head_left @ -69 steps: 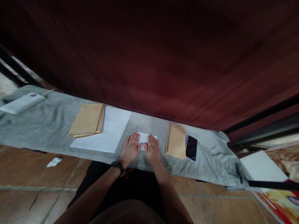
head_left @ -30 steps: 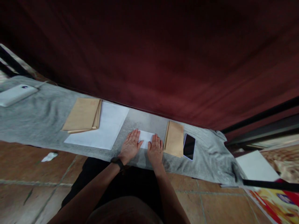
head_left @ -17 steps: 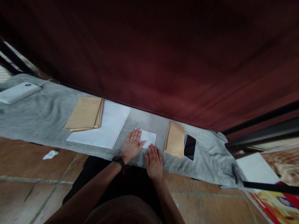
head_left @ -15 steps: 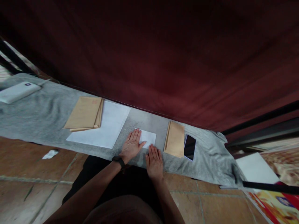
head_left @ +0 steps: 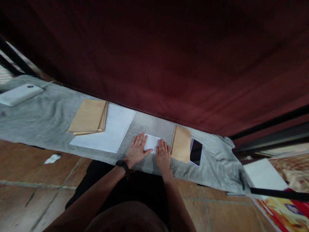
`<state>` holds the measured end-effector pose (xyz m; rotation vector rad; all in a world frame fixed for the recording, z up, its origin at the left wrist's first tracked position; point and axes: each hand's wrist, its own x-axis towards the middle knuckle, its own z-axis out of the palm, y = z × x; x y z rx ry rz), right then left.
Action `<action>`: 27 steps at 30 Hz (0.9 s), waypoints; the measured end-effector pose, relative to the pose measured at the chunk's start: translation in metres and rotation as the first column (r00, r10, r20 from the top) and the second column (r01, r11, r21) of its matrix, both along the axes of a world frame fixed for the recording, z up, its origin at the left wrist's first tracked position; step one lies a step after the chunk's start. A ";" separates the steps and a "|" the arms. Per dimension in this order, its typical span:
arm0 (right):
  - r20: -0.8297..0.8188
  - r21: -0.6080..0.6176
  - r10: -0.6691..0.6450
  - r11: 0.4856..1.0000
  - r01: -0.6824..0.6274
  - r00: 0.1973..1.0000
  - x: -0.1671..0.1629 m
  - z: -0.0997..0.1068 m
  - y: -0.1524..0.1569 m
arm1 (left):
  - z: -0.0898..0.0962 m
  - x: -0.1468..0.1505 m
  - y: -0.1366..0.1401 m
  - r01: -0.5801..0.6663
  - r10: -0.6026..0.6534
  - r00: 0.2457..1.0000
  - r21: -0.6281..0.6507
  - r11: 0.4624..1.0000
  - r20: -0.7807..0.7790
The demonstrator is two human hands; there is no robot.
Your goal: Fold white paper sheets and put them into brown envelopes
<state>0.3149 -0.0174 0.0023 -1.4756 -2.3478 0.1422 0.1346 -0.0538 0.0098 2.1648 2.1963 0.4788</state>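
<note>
A small folded sheet of white paper (head_left: pixel 152 141) lies flat on the grey cloth in front of me. My left hand (head_left: pixel 136 150) rests palm down on its left side, fingers stretched out and thumb pointing right. On the paper's right edge lies my right hand (head_left: pixel 163 156), also flat, with its fingers extended and close together. Parts of the paper are hidden beneath both hands. Just right of my right hand is a small stack of brown envelopes (head_left: pixel 181 144).
A phone (head_left: pixel 196 152) lies beyond the right envelopes. Leftward, more brown envelopes (head_left: pixel 88 116) overlap large white sheets (head_left: pixel 116 129). A white device (head_left: pixel 20 94) sits at the far left of the cloth (head_left: pixel 55 112). A dark red curtain (head_left: pixel 154 64) hangs along the back edge.
My right hand has moved up and to the right, from the paper's near edge to its right edge. My left hand stays flat on the left side.
</note>
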 end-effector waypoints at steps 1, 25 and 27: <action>-0.003 -0.003 -0.016 1.000 0.016 1.000 -0.002 0.000 0.002 | 0.000 0.000 0.000 0.004 -0.004 1.000 -0.003 1.000 0.000; 0.008 0.077 -0.002 0.997 0.002 1.000 0.015 0.000 -0.066 | 0.000 0.005 -0.001 -0.042 0.042 0.999 -0.019 0.999 -0.001; 0.012 0.072 -0.023 0.997 0.022 1.000 0.015 0.002 -0.067 | 0.001 0.006 -0.002 -0.048 0.048 0.999 -0.025 0.999 -0.004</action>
